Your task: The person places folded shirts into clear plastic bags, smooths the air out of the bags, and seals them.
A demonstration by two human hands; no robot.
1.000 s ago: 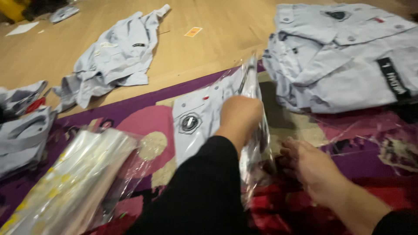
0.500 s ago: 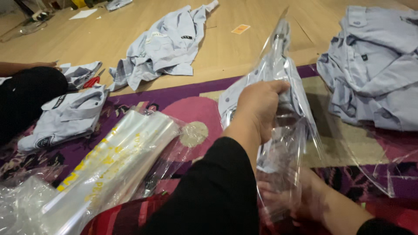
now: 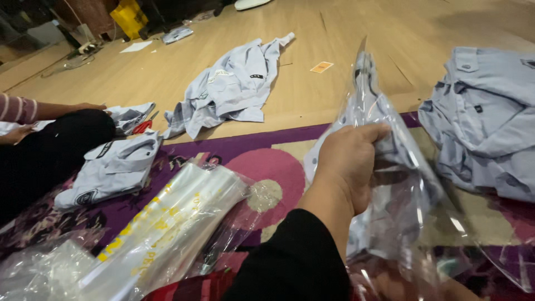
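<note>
While you look down at the purple patterned rug, another person sits at the far left; only a striped sleeve, a hand and a dark-clothed knee are visible, the rest is cut off by the frame. Beside that knee lies a folded pale grey shirt, and behind it red-handled scissors are half hidden under cloth. Near you, a stack of clear plastic bags with yellow print lies on the rug. On the wooden floor behind, a crumpled pale grey shirt is spread out.

Your left hand closes its fingers on a folded pale grey shirt inside a clear plastic bag, held upright above the rug. Your right hand is at the bottom edge, under the glossy plastic; I cannot tell how its fingers are. At the right, a pile of pale grey shirts is partly cut off.
</note>
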